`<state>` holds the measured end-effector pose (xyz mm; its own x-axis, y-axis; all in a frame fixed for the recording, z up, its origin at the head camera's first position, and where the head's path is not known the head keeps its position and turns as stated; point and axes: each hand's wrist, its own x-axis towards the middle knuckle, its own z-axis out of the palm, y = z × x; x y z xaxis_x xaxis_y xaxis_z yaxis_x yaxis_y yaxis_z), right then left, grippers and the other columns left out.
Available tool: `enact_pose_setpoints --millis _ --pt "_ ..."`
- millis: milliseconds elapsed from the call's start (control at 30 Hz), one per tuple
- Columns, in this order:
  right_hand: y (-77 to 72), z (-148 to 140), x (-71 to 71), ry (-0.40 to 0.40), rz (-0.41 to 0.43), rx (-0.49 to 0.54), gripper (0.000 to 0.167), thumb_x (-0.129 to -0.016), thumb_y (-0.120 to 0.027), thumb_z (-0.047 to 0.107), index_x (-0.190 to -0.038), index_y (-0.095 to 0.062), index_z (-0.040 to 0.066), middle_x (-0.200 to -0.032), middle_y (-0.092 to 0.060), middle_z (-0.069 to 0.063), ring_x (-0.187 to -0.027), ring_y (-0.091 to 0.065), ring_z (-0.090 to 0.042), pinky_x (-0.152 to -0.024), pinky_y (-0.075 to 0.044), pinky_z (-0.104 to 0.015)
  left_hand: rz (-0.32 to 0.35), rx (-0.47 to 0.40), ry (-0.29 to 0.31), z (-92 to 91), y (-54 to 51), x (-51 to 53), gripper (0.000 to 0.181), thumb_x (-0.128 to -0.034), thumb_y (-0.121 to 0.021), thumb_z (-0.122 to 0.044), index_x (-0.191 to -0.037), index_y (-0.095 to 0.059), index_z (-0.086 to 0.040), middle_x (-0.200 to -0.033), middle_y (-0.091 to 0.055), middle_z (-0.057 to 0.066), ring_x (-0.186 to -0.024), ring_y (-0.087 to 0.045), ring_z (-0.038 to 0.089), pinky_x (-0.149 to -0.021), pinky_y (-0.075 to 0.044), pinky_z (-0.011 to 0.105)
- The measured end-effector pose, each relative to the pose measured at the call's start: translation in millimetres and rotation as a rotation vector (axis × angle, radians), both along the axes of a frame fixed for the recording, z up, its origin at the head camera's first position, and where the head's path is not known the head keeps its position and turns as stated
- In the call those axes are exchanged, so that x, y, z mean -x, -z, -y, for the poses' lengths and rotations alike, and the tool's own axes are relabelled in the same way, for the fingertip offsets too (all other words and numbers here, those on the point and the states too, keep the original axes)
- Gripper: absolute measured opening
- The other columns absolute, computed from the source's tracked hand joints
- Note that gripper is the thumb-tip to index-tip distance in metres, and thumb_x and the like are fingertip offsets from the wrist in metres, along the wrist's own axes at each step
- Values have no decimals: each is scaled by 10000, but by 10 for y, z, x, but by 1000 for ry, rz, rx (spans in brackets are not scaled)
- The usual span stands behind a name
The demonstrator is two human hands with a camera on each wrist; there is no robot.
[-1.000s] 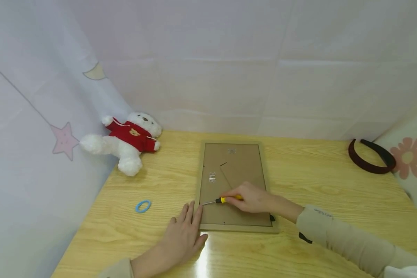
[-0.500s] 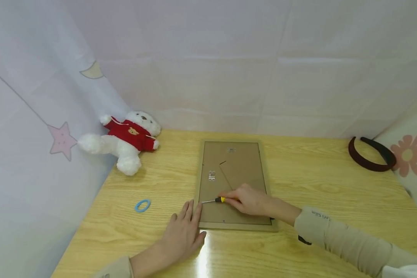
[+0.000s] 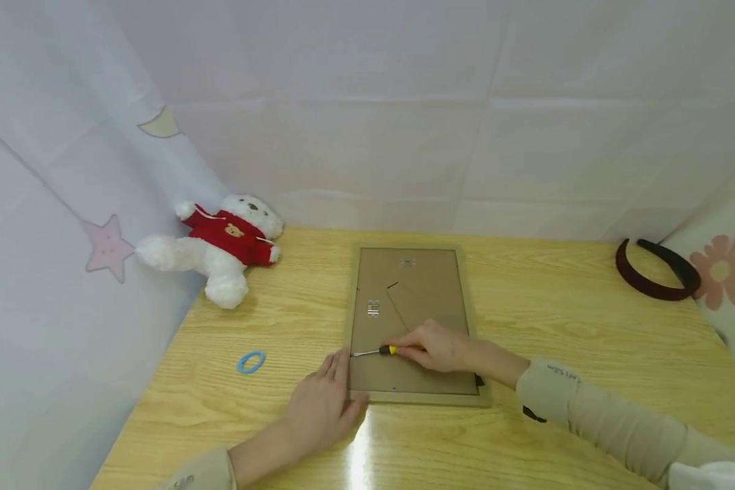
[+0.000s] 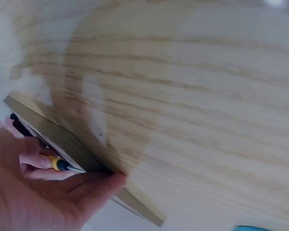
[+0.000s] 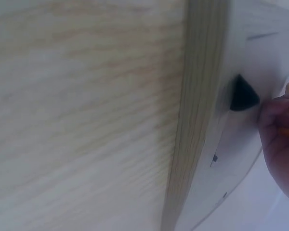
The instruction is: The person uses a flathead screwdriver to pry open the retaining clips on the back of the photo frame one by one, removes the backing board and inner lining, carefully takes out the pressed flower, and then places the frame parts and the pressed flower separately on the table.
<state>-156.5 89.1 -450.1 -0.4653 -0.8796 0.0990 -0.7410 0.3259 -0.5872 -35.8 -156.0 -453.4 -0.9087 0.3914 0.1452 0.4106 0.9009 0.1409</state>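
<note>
A picture frame lies face down on the table, its brown backing board and metal hangers showing. My right hand grips a yellow-and-black screwdriver; the metal tip meets the backing's left edge, near the rim. Against the outside of the frame's lower left side rest the fingers of my left hand, its thumb by the bottom corner. In the left wrist view those straight fingers lie along the wooden side, and the screwdriver shows behind. The right wrist view catches only part of the right hand.
A blue ring lies left of the frame. A white teddy bear in a red sweater leans at the back left, and a dark red headband is at the far right. Curtains hang behind the wooden table.
My left fingers have slid off the frame's rim to its outer side, and the thumb has come up to the bottom corner. The right hand keeps the screwdriver at nearly the same spot.
</note>
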Motion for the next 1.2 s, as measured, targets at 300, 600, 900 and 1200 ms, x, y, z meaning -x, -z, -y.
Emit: enact_pose_setpoints --millis 300,600,900,1200 --pt "-17 21 48 -4 28 -50 314 -1000 -556 122 -1301 -634 79 -1171 -685 -51 -447 -217 38 -432 -307 -134 69 -98 -50 57 25 167 853 -870 -685 -507 -1337 -455 169 -1332 -489 353 -1181 -552 433 -899 -518 470" --pt "-8 -25 68 -6 44 -59 314 -998 -559 115 -1300 -634 75 -1188 -676 -44 -445 -231 22 -434 -301 -140 149 -73 33 128 210 193 1313 -717 -542 -846 -1490 -140 136 -1545 -147 324 -1445 -124 423 -1132 -226 545" --pt "-59 42 78 -23 40 -82 318 -1001 -555 122 -1305 -625 60 -1147 -694 -80 -438 -235 26 -435 -309 -143 109 -104 32 182 256 264 1313 -707 -557 -845 -1472 -187 156 -1535 -149 338 -1442 -132 429 -1132 -225 546" --pt "-130 73 58 -27 -162 -141 282 -983 -595 162 -1247 -681 110 -839 -725 16 -447 -283 42 -428 -317 -133 170 -139 46 121 193 256 1336 -703 -677 -749 -1480 -82 159 -1532 -153 334 -1441 -173 381 -1133 -208 560"
